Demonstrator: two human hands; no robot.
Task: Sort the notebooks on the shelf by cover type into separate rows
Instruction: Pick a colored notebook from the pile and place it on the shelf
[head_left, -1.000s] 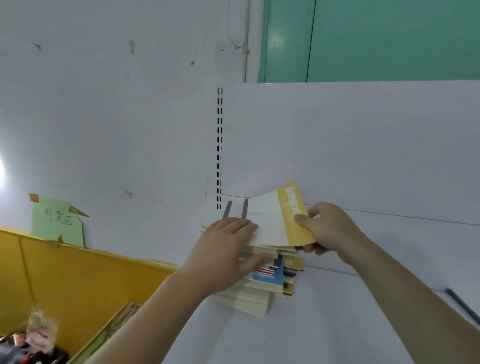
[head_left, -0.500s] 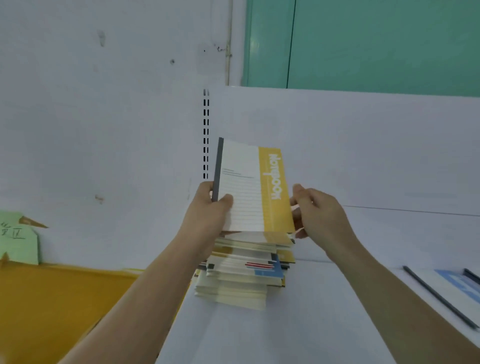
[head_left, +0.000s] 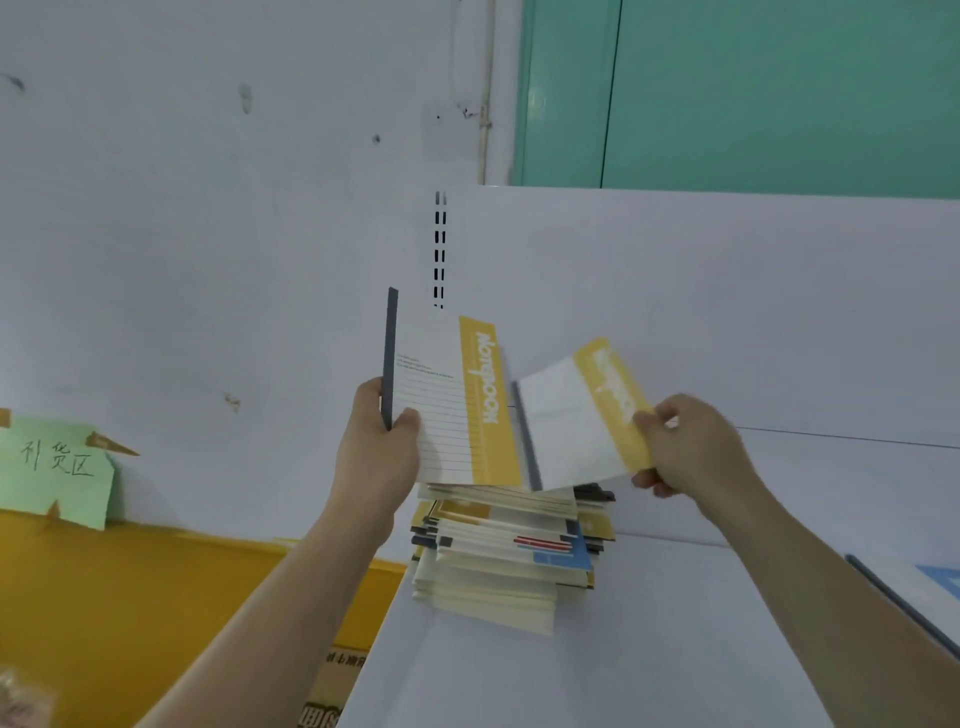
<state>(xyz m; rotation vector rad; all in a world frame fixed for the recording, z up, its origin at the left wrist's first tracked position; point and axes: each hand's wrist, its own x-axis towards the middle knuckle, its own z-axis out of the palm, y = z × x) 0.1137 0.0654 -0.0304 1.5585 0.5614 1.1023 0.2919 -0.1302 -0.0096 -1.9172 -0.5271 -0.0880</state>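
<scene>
We hold one yellow notebook (head_left: 449, 400) up in our left hand (head_left: 376, 457), fingers wrapped round its dark spine. Our right hand (head_left: 685, 447) pinches a second yellow notebook (head_left: 576, 421) beside it. Both are above the stack (head_left: 506, 551) on the white shelf (head_left: 649, 649).

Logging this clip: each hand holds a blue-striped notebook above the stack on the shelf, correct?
Not quite. In the head view the stripe is yellow, not blue: the left hand grips one yellow-striped notebook and the right hand another, both above the stack on the shelf.
</scene>
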